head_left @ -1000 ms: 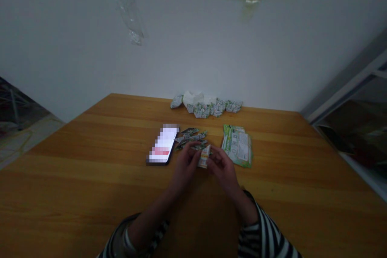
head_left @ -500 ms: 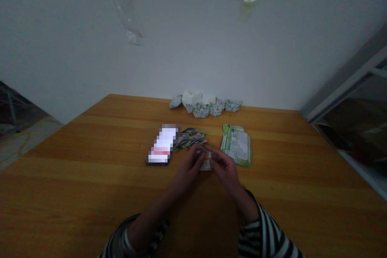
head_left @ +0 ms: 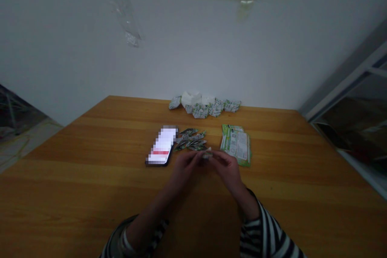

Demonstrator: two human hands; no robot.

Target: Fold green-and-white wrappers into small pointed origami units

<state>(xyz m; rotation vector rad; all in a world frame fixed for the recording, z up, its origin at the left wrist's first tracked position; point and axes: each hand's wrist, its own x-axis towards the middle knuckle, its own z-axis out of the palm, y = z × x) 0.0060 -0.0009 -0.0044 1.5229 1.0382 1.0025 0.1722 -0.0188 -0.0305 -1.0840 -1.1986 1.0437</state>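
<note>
Head view: left hand (head_left: 184, 166) and right hand (head_left: 227, 166), each closed in a pinch, together gripping one small folded paper piece (head_left: 207, 154) between them, over the tabletop (head_left: 290, 197). Just beyond: loose pile of folded printed pieces (head_left: 196, 143). Left of pile: one phone (head_left: 162, 145), lying flat, screen lit. Near right hand: stack of green-and-white printed sheets (head_left: 240, 145). Far edge, by the wall (head_left: 193, 56): row of folded printed shapes (head_left: 200, 111), white pieces (head_left: 191, 98) among them.
</note>
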